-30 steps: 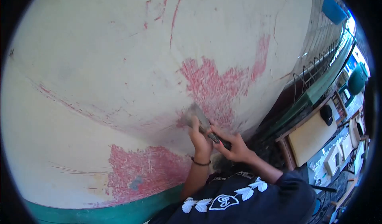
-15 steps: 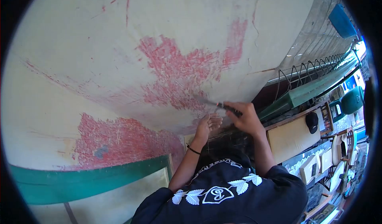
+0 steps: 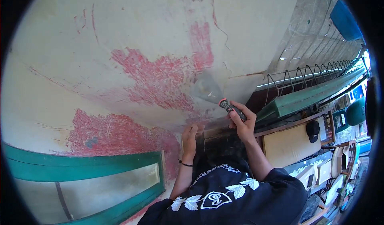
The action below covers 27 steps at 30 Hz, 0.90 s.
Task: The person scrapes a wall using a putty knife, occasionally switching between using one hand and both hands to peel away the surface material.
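Observation:
My right hand (image 3: 245, 123) grips the dark handle of a putty knife (image 3: 229, 104), its wide blade smeared with grey-white and tilted up to the left, in front of the wall. Whether the blade touches the wall I cannot tell. My left hand (image 3: 192, 138), with a dark band at the wrist, is raised lower left of the knife, fingers stretched and holding nothing. The cream wall (image 3: 152, 17) shows a scraped red patch (image 3: 164, 81) beside the blade and another red patch (image 3: 116, 133) at lower left.
A green-framed window (image 3: 80, 167) lies at lower left. To the right are a green beam (image 3: 304, 99) with coiled wire above it, a cushioned wooden seat (image 3: 288, 141) with a black cap (image 3: 313, 131), and a blue container (image 3: 345, 20). Chairs and boxes stand at lower right.
The knife has turned so that its blade face shows broadly. My left hand has moved left and down, apart from the right hand. The view has shifted, with the wall patches now further left.

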{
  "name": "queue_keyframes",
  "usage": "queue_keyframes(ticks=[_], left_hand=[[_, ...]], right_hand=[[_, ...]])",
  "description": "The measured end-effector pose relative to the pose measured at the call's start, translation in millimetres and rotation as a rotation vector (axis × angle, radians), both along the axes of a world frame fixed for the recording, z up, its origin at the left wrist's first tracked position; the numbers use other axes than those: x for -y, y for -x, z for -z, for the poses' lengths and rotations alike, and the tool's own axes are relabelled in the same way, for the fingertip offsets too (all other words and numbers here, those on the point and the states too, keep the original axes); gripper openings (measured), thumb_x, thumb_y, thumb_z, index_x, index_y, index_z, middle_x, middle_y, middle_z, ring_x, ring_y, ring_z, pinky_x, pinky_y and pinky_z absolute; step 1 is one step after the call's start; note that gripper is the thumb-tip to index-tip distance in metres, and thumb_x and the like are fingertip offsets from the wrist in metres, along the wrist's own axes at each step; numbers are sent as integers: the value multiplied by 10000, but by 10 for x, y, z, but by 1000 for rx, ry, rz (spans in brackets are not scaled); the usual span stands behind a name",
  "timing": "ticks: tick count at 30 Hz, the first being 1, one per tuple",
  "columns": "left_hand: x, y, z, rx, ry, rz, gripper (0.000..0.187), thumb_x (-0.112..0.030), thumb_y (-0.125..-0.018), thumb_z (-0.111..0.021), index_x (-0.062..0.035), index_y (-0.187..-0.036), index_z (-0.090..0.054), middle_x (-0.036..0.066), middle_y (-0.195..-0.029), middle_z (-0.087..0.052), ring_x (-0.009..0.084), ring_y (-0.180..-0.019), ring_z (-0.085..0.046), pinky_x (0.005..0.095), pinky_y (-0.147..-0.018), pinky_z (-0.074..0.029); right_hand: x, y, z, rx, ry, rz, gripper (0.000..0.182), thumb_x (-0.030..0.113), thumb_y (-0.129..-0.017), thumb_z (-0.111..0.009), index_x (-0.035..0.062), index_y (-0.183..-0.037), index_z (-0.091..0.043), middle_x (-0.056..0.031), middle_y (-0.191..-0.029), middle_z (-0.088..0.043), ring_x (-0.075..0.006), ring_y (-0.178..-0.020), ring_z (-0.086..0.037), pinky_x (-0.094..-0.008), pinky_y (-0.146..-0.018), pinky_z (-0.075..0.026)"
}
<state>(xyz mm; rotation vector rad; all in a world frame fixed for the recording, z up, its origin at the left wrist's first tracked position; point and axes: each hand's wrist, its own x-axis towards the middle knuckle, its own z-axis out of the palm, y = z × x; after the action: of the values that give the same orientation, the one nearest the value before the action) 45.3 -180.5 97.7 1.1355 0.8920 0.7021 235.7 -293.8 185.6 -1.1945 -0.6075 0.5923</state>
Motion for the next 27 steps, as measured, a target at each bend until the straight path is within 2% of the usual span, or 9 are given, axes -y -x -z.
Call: queue_keyframes(ticks=[3,6,9,12,14,18,21,24,27], left_hand=[[58,-217,-319,7,-328,-43,243,-195,-943,-639,-10,-1100,-631,129,-1036,-707,219,-943,-662,340,-865,-494],[28,-431,-1031,-96,-973,68,271,-110,-887,-667,-22,-1140,-624,128,-1085,-699,266,-1015,-654,376,-914,-497],[-49,-699,-1803,2,-1479,427,344,-148,-876,-657,-67,-1207,-617,133,-1259,-629,271,-1210,-574,426,-1057,-428],[-163,-990,-2239,-185,-1903,671,451,-246,-834,-702,-133,-1262,-611,93,-1373,-557,293,-1350,-454,488,-1150,-330],[-311,-1188,-2270,-207,-2067,711,498,-300,-815,-707,-169,-1285,-605,93,-1417,-514,282,-1396,-393,504,-1169,-296],[-561,-1411,-2223,-123,-2120,829,510,-314,-788,-709,-164,-1266,-613,93,-1368,-547,271,-1374,-422,513,-1174,-289],[-771,-1481,-2090,-121,-2247,656,305,-251,-770,-704,-123,-1047,-689,62,-1156,-636,244,-1255,-531,472,-1145,-359],[-946,-1515,-1888,-44,-2322,623,92,-177,-738,-685,-99,-788,-676,20,-907,-641,213,-1076,-624,401,-1070,-457],[-1069,-1592,-2011,203,-2310,498,64,-138,-691,-662,-89,-663,-631,10,-800,-615,202,-971,-654,334,-993,-513]], right_hand=[[73,63,76,-135,-65,-67,319,153,-981,-598,-1,-1259,-575,-71,-810,-680,-30,-556,-507,-179,-516,-409],[127,94,192,-115,-48,-77,339,168,-992,-583,-9,-1278,-538,-71,-813,-676,-31,-555,-502,-185,-509,-402],[107,78,146,-13,-116,-13,344,185,-993,-587,-6,-1275,-538,-69,-841,-671,-31,-566,-506,-183,-513,-402],[18,-11,-54,144,-179,51,369,158,-990,-568,-26,-1306,-513,-57,-886,-652,-33,-578,-498,-182,-516,-394],[-104,-39,-99,244,-209,97,373,122,-994,-538,-31,-1332,-501,-35,-926,-616,-30,-586,-474,-181,-513,-370],[-238,-227,-68,429,-136,183,383,77,-940,-574,-91,-1280,-521,-130,-864,-692,-152,-688,-653,-278,-638,-505],[-136,-227,-31,489,-1,116,358,66,-930,-578,-99,-1247,-571,-150,-809,-698,-158,-692,-671,-274,-656,-514],[-257,-58,-16,652,-110,201,393,63,-934,-539,-89,-1296,-563,-15,-616,-559,-71,-516,-504,-223,-499,-391],[-386,25,-157,622,-158,251,422,53,-919,-540,-90,-1317,-548,-14,-612,-562,-72,-490,-494,-222,-471,-374]])
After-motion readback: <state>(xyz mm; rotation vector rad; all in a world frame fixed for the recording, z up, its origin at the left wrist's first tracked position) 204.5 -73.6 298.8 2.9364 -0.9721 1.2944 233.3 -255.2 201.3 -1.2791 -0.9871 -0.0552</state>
